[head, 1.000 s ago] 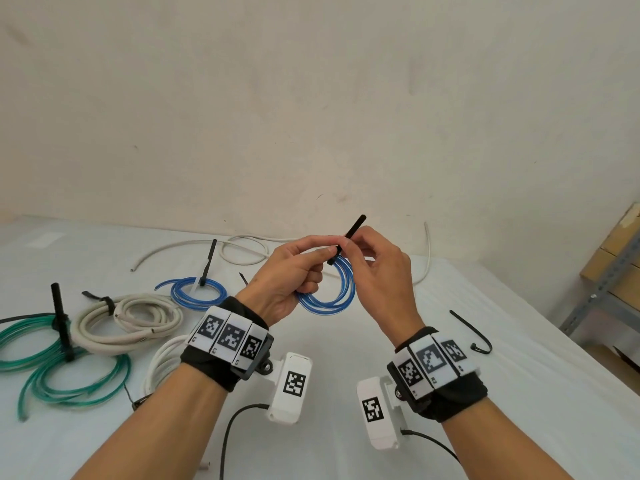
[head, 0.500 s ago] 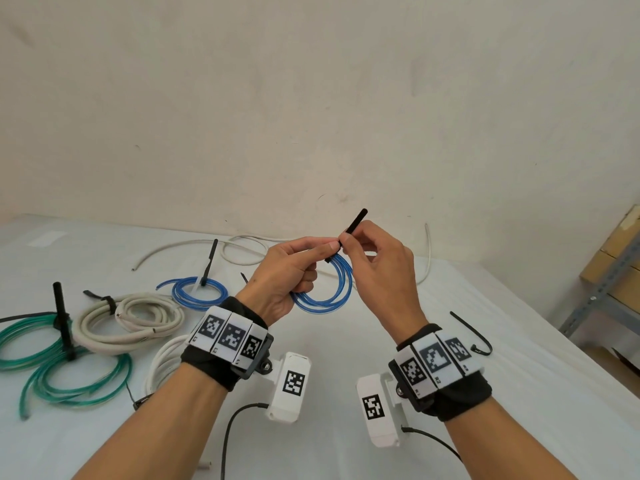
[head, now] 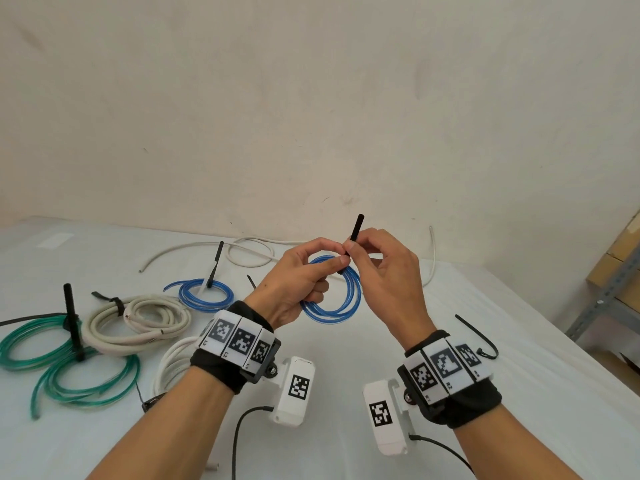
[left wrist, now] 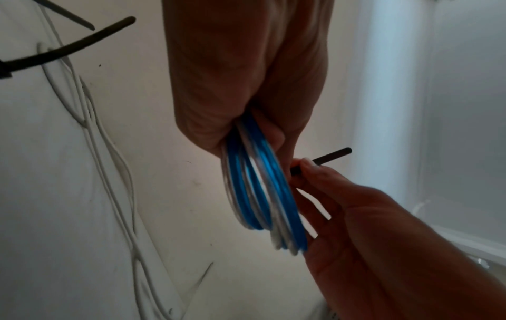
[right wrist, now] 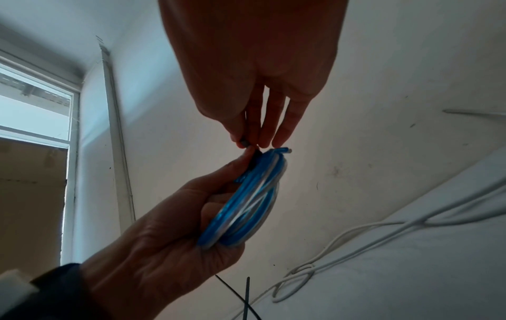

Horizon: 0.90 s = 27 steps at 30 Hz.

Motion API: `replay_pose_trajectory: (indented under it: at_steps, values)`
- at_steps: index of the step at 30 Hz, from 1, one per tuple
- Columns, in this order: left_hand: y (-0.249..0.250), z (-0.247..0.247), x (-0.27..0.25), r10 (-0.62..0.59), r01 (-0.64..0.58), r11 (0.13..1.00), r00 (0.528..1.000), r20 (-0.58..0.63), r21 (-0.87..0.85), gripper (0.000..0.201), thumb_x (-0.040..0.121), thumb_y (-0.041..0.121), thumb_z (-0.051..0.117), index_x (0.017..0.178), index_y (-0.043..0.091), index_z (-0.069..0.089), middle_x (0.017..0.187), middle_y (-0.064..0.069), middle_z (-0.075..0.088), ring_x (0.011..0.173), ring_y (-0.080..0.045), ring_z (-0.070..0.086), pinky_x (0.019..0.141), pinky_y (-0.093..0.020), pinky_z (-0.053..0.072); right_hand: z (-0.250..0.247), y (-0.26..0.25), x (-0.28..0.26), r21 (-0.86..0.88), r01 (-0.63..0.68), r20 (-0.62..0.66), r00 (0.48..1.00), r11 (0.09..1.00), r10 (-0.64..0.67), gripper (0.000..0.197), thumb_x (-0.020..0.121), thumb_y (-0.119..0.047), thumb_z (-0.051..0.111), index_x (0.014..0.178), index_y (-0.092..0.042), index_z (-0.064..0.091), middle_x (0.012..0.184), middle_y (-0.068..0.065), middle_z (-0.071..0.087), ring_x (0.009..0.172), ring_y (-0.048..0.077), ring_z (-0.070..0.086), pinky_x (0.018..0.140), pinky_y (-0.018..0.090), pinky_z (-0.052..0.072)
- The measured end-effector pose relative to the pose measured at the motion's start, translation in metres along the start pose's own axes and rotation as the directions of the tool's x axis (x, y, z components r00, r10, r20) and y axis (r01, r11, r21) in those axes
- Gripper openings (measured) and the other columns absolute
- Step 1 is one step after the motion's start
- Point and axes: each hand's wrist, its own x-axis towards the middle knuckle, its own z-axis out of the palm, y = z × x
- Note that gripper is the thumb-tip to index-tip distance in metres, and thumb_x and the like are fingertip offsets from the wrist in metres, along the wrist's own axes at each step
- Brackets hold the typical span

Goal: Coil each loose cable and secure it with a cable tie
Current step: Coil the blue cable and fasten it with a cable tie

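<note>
The blue cable (head: 334, 299) is wound into a small coil and held up in the air above the middle of the worktop (head: 450, 341), between the two hands. The left hand (head: 294, 285) grips the coil with fingers curled round its near side, index finger and thumb meeting at the top of the loop. The right hand (head: 388, 271) pinches a black cable tie (head: 354, 233) between thumb and forefinger, its other fingers loosely spread.

The coil looks light and springy; several turns of thin, glossy plastic that would likely fan apart if the grip loosened, and a cut end (right wrist: 286, 149) pokes out at the top. Best held where the turns bunch together, squeezed flat across the bundle, right beside the spot the tie will wrap. The tie seems stiff enough to stand on its own yet flexible, and is best taken close to the coil so the free end can be steered.

The coil stands roughly on edge, its flat face towards the person. The tie's long axis runs steeply upward and slightly right, free tip towards the wall; its lower end meets the top of the coil, though whether it is threaded round the turns is hidden by the fingers.
</note>
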Motion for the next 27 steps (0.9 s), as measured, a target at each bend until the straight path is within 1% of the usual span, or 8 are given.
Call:
replay_pose_trajectory:
  at_steps: [2, 8, 11, 13, 18, 21, 24, 27]
  values:
    - [-0.004, 0.0, 0.0, 0.008, -0.008, 1.0, 1.0, -0.006, 0.007, 0.018, 0.095, 0.011, 0.071, 0.112, 0.004, 0.069, 0.081, -0.013, 0.047, 0.05, -0.01, 0.024, 0.042, -0.019, 0.021, 0.002, 0.002, 0.0, -0.012, 0.005, 0.012, 1.0, 1.0, -0.005, 0.012, 0.101, -0.02, 0.065, 0.091, -0.014, 0.07, 0.089, -0.006, 0.07, 0.086, 0.005, 0.065, 0.07, 0.012, 0.047]
    - [-0.008, -0.001, 0.002, 0.034, -0.034, 0.999, 0.999, 0.001, -0.011, 0.024, 0.098, 0.014, 0.068, 0.119, 0.004, 0.067, 0.089, -0.016, 0.053, 0.05, -0.01, 0.025, 0.042, -0.019, 0.023, 0.004, 0.0, 0.002, -0.04, 0.061, 0.014, 0.998, 0.997, -0.061, 0.012, 0.1, -0.014, 0.066, 0.088, -0.012, 0.069, 0.088, -0.004, 0.068, 0.086, 0.008, 0.064, 0.074, 0.011, 0.046]
    - [-0.008, -0.002, 0.002, 0.058, -0.058, 0.998, 0.998, -0.002, 0.003, 0.022, 0.097, 0.021, 0.069, 0.116, 0.01, 0.069, 0.079, -0.014, 0.044, 0.048, -0.01, 0.024, 0.04, -0.019, 0.025, 0.006, -0.005, 0.002, -0.035, 0.092, -0.002, 0.996, 0.995, -0.092, 0.012, 0.099, -0.013, 0.067, 0.088, -0.011, 0.069, 0.088, -0.004, 0.067, 0.086, 0.008, 0.064, 0.076, 0.011, 0.047]
    - [-0.005, -0.001, 0.001, 0.079, -0.079, 0.997, 0.997, 0.0, 0.019, 0.022, 0.098, 0.023, 0.068, 0.117, 0.011, 0.069, 0.065, -0.004, 0.039, 0.048, -0.01, 0.024, 0.04, -0.019, 0.026, 0.006, -0.008, 0.003, 0.0, 0.1, -0.025, 0.995, 0.995, -0.1, 0.012, 0.099, -0.012, 0.067, 0.088, -0.011, 0.07, 0.088, -0.004, 0.067, 0.087, 0.007, 0.065, 0.077, 0.011, 0.047]
    - [-0.003, -0.002, -0.002, 0.094, -0.094, 0.994, 0.996, 0.008, 0.051, 0.022, 0.1, 0.023, 0.066, 0.119, 0.012, 0.068, 0.068, -0.005, 0.04, 0.049, -0.01, 0.025, 0.041, -0.02, 0.027, 0.005, -0.007, 0.004, -0.008, 0.101, -0.002, 0.995, 0.995, -0.102, 0.011, 0.1, -0.015, 0.067, 0.09, -0.013, 0.071, 0.089, -0.006, 0.068, 0.087, 0.004, 0.066, 0.074, 0.01, 0.047]
    - [0.005, -0.001, -0.004, 0.073, -0.073, 0.997, 0.997, -0.001, -0.038, 0.015, 0.101, 0.013, 0.064, 0.114, 0.011, 0.069, 0.06, 0.005, 0.044, 0.046, -0.007, 0.023, 0.04, -0.018, 0.023, 0.001, -0.012, 0.006, 0.033, 0.072, 0.004, 0.997, 0.997, -0.072, 0.009, 0.1, -0.019, 0.068, 0.092, -0.019, 0.073, 0.091, -0.009, 0.07, 0.089, 0.005, 0.068, 0.075, 0.014, 0.049]
    - [0.018, 0.0, -0.005, 0.032, -0.035, 0.987, 0.999, -0.021, -0.157, 0.012, 0.101, 0.008, 0.061, 0.102, 0.014, 0.07, 0.059, 0.006, 0.035, 0.044, -0.004, 0.021, 0.038, -0.015, 0.019, -0.002, -0.019, 0.014, 0.137, -0.051, 0.047, 0.998, 0.989, 0.045, 0.005, 0.097, -0.026, 0.073, 0.099, -0.022, 0.076, 0.094, -0.009, 0.073, 0.091, 0.004, 0.069, 0.078, 0.016, 0.052]
    - [0.034, -0.004, -0.005, -0.048, 0.036, 0.973, 0.998, -0.045, -0.23, 0.007, 0.101, 0.009, 0.059, 0.1, 0.011, 0.065, 0.058, 0.009, 0.029, 0.043, -0.002, 0.021, 0.035, -0.014, 0.019, -0.001, -0.017, 0.014, 0.078, -0.181, 0.119, 0.978, 0.98, 0.171, 0.023, 0.097, -0.037, 0.072, 0.113, -0.021, 0.076, 0.1, -0.007, 0.075, 0.094, 0.003, 0.069, 0.081, 0.016, 0.054]
